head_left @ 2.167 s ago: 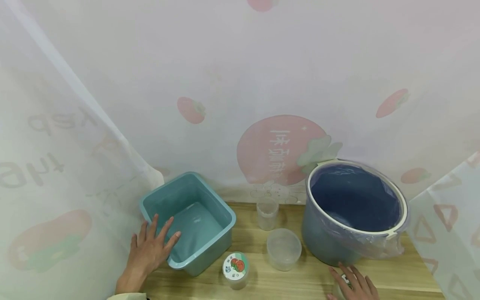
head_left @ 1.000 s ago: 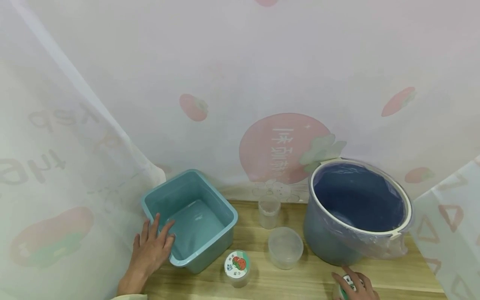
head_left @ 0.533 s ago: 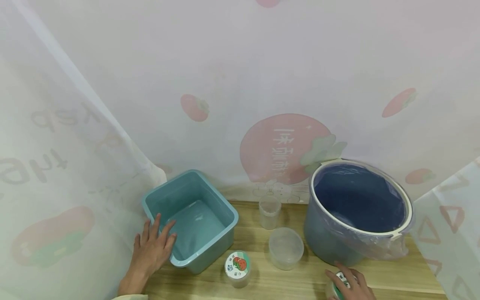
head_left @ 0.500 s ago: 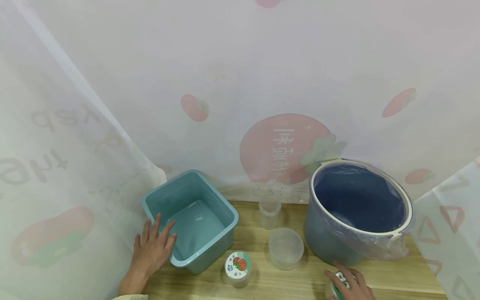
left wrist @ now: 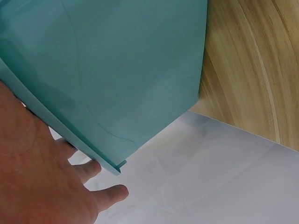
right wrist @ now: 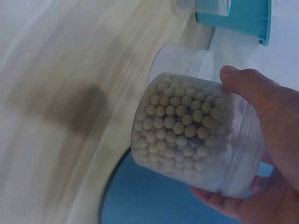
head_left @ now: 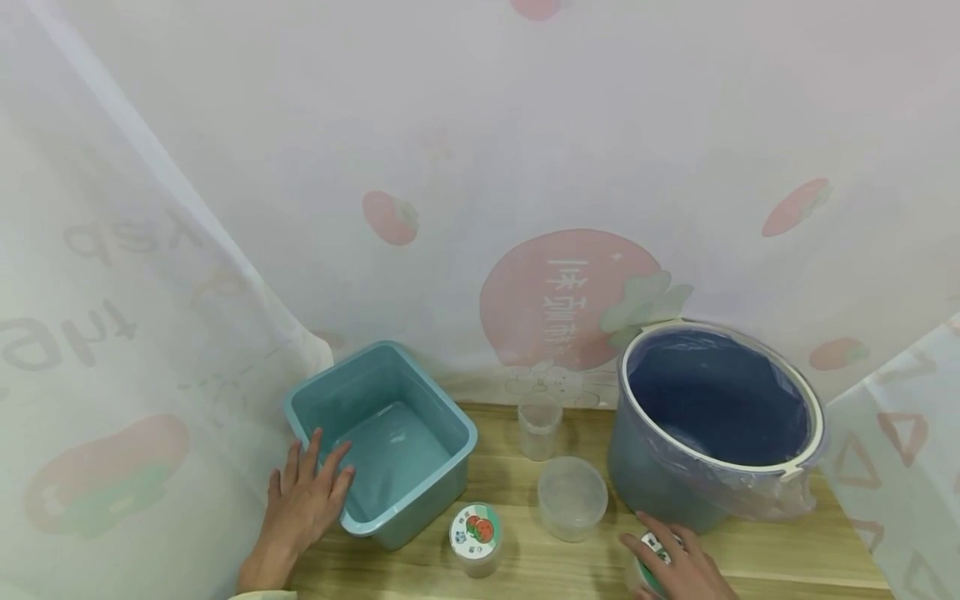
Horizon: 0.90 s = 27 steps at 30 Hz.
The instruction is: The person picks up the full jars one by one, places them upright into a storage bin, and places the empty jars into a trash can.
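While right fingers (right wrist: 217, 201) grip bead jar (right wrist: 180, 128) | lid (head_left: 656, 546) upward | axis near-vertical

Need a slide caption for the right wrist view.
Right hand gripping a clear jar of small beige balls, blue bucket and teal bin in frame.

The person's left hand (head_left: 302, 507) is bare, with long, slender fingers (head_left: 334, 463) that narrow towards rounded tips. At the bottom edge of the head view, a strip of pale cream sleeve (head_left: 264, 595) shows at the left wrist (head_left: 268, 560); the rest of the garment lies outside the frame. The right hand (head_left: 681, 565) is bare too, its fingers similarly slim. The right wrist view shows a round-tipped thumb (right wrist: 248, 85); the left wrist view, a broad palm (left wrist: 35, 165).
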### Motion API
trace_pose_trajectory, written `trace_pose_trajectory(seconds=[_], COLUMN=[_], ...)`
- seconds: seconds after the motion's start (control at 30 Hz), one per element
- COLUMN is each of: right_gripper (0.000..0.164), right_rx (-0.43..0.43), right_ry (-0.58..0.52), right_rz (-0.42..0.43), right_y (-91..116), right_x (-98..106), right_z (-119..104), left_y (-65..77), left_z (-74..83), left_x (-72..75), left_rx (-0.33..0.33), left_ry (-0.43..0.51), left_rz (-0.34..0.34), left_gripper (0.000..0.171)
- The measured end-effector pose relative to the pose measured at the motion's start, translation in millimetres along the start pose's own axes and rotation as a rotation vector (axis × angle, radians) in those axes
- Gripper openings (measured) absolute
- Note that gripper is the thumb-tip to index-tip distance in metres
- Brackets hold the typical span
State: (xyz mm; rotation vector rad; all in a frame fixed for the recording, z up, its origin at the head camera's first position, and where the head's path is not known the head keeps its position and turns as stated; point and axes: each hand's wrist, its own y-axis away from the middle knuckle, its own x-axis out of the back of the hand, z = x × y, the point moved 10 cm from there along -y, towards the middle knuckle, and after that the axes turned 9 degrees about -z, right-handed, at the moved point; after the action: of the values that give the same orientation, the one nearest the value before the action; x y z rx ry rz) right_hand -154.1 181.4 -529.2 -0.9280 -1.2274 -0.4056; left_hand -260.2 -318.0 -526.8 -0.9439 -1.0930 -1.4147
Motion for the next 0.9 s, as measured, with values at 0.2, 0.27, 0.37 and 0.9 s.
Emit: trace_pose_trajectory(seconds=[0.2,0.27,0.37,0.9], right_gripper=[0.054,0.053,0.053,0.062], right_rx=[0.059,0.064,0.073,0.144], right_ry=[0.006,-0.006,-0.043,-0.088], right_rz=[-0.001,-0.024,-0.081,-0.214], right_y=[-18,-25,-35,-97], right_x=[11,13,14,27], right_z=[-10,-12,-17,-55], left_y=[1.6,1.8,2.0,2.8], left_z=[0.6,1.1,1.3,3.0], left_x=[1.3,1.8,1.7,2.1], left_rx=[-0.011,-0.015,-0.012,-0.008], left_ry=[0.003,0.004,0.007,0.010], left_rz=[0.011,0.014,0.011,0.006], left_gripper=[0.061,0.061,0.062,0.063])
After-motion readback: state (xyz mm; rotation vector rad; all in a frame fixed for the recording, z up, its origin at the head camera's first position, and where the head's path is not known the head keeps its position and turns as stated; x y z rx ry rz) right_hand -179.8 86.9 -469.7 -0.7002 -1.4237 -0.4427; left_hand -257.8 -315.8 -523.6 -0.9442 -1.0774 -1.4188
